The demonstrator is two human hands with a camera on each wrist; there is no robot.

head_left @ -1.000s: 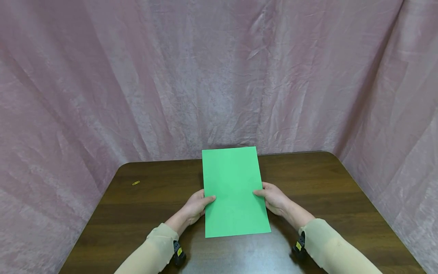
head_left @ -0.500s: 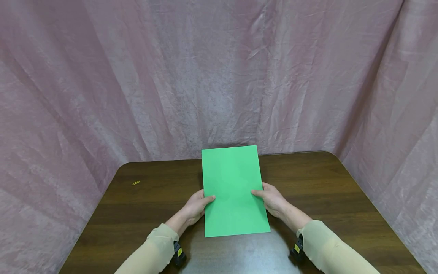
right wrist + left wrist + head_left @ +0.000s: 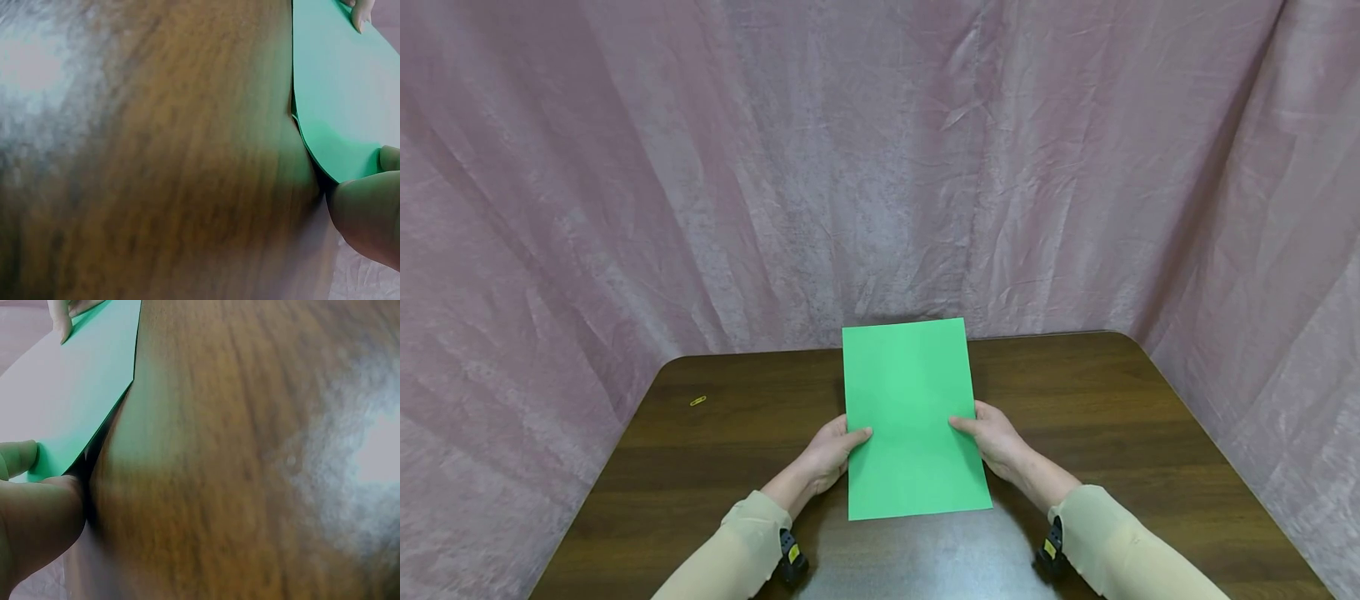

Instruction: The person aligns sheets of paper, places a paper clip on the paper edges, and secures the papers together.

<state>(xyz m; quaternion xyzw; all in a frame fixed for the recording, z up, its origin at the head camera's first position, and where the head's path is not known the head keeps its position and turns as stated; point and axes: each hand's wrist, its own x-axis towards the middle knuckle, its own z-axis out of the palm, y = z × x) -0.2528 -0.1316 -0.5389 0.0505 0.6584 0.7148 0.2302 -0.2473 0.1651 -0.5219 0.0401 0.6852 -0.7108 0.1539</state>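
A green sheet (image 3: 910, 467) is held tilted above the table by both hands, its far edge higher in the head view. My left hand (image 3: 827, 454) pinches its left edge, thumb on top and the other fingers mostly hidden beneath. On the opposite edge, my right hand (image 3: 1003, 437) grips the same way, thumb lying on the green face. The left wrist view shows the sheet (image 3: 81, 381) between thumb and fingers. In the right wrist view the sheet (image 3: 337, 94) bends slightly near the hand (image 3: 369, 212); its near edge lies close to the tabletop.
A small yellow paper clip (image 3: 698, 401) lies at the back left of the dark wooden table (image 3: 737, 425). Pink curtains (image 3: 865, 167) hang behind the table and at its sides. Light reflects off the tabletop near the front.
My right thumb has moved slightly inward over the sheet, and the right forearm has shifted a little left. The sheet's far right corner is slightly higher. The left hand looks unchanged.
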